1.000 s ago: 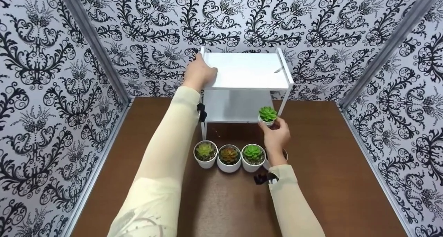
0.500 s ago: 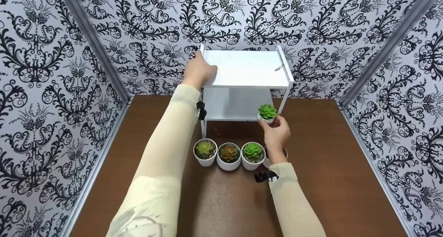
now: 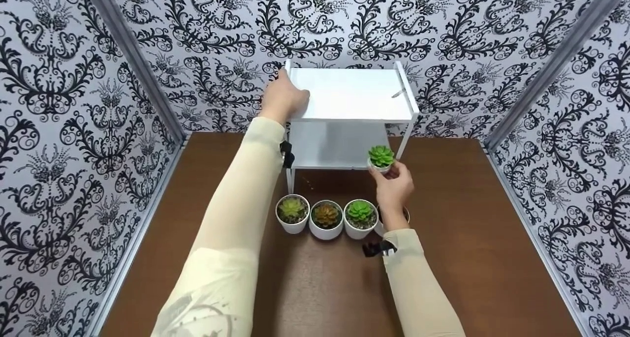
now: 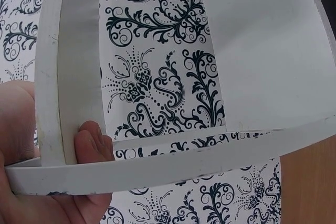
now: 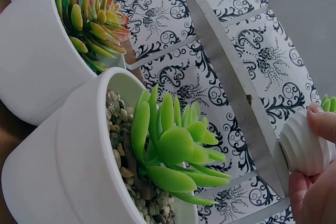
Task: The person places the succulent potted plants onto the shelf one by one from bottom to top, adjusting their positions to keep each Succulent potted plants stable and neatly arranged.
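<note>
Head view: the left hand (image 3: 285,98) is gripping the left end of a white two-tier rack (image 3: 352,93). The right hand (image 3: 396,184) is holding a small potted green succulent (image 3: 381,157) by the front right corner of the lower shelf (image 3: 339,145); whether it is bearing on that shelf, I cannot tell. Larger white pots (image 3: 327,232) are standing in a row on the brown table (image 3: 315,297), along the rack's front.

Left wrist view: fingers (image 4: 90,145) are curling snugly round the rack's corner.

Right wrist view: thumb and fingertips are pinching the ribbed pot wall (image 5: 305,142), leaving no slack. I am judging the piece light and stiff-walled, possibly brittle and slippery, its leaves flexible; the ribs are offering the soundest hold.
</note>
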The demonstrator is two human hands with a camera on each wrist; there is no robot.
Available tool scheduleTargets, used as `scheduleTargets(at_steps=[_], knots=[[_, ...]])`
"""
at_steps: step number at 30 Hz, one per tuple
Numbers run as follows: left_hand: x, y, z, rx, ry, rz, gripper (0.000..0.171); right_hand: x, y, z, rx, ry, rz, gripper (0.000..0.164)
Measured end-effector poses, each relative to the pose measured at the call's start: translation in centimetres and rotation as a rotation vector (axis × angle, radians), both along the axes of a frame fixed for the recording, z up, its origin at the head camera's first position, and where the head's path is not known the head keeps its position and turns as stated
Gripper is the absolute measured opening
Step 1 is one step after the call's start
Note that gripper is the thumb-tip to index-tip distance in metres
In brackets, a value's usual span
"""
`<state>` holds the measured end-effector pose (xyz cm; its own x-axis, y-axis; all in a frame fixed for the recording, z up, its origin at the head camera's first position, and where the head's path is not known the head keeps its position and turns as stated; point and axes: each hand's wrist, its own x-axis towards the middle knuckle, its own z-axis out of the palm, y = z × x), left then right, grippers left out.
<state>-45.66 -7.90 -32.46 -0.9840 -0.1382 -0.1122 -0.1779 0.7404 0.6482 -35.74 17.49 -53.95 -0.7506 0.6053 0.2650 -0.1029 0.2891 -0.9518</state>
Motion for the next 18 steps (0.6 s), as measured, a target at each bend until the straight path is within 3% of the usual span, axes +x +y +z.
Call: scheduleTargets(at_steps=[18], knots=[[-0.31,-0.10,0.01,-0.007,-0.003,-0.002,0.100,-0.04,-0.02,-0.01,-0.020,0.023,0.017,0.050]])
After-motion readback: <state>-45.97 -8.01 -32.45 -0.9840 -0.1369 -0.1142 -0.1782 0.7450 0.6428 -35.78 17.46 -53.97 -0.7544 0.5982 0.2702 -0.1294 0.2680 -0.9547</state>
